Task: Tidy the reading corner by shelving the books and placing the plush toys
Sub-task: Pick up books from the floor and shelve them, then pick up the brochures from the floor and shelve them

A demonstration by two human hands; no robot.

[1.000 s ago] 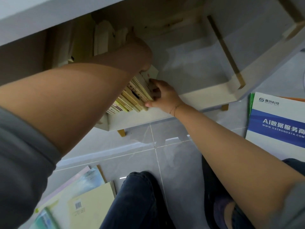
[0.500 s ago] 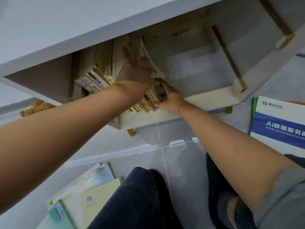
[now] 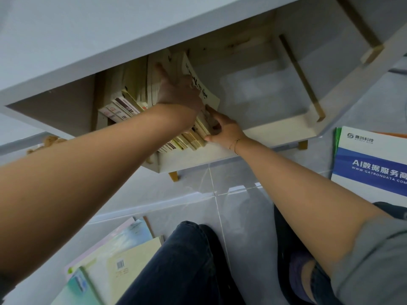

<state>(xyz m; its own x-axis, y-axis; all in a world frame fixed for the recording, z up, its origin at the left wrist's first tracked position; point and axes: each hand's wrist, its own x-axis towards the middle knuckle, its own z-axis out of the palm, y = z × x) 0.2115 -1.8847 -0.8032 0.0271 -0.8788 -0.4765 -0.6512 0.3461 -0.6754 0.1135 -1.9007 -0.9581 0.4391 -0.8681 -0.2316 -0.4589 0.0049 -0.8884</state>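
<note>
Since a moment ago the left hand has pushed deeper among the books on the shelf, fingers flat against them, while the right hand grips the outermost book, which next needs squaring upright.

Booklet cover: "AI数据服务商", "WWW.GATRONDATA.COM" cut off at frame edge.

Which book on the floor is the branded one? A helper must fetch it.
Start at the low white wooden bookshelf. On the grey tiled floor to its right lies the white book with a blue band. Only it bears large white lettering starting "AI".
</note>
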